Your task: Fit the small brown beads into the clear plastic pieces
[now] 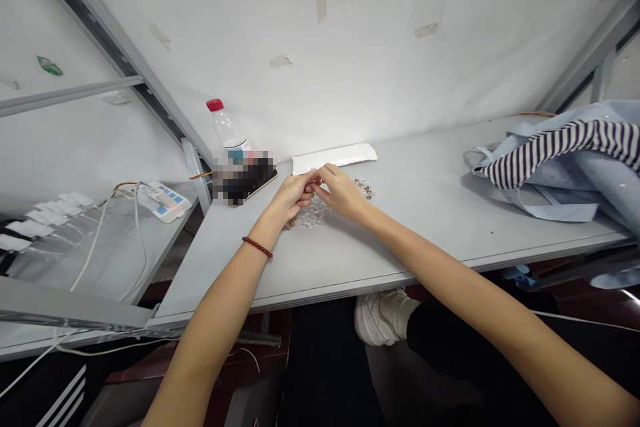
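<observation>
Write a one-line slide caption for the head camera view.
The left hand and right hand meet above crumpled clear plastic on a grey table, near a white paper strip.

A red-capped water bottle stands by the wall, a striped blue garment lies heaped at right, a power strip sits left.

Below the grip, crumpled plastic looked clear. Left, a bottle had a red cap; far right, a garment bore dark-and-white stripes.
</observation>
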